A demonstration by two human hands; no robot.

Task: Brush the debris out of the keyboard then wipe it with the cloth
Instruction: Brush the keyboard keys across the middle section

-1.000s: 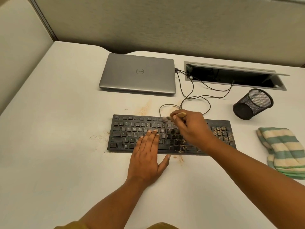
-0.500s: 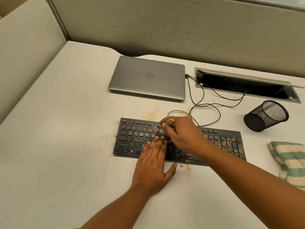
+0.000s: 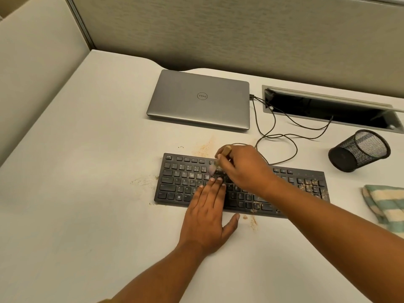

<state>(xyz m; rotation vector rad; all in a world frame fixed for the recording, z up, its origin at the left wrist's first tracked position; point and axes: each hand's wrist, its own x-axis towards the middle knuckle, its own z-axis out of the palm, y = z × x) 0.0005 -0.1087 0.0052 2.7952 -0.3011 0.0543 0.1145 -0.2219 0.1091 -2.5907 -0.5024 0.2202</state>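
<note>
While left fingers (image 3: 215, 191) lie flat on the keyboard (image 3: 181, 182), right fingers (image 3: 232, 159) grip the brush (image 3: 227, 150), bristles down-left.

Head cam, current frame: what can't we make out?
All head view:
- brush bristles: motion-blurred, so contact with the keys is unclear.
- keyboard middle: hidden under right hand and left hand; debris there unknown.
- cloth: cut off by the right edge.
- cable well interior: too dark.

Office cubicle. Fabric partition panels (image 3: 218, 36) along far and left edges of the tabletop (image 3: 76, 193); closed grey laptop (image 3: 201, 99), cable hatch (image 3: 306, 104) near far edge; tipped mesh pen cup (image 3: 360, 149); wired keyboard (image 3: 185, 178).
</note>
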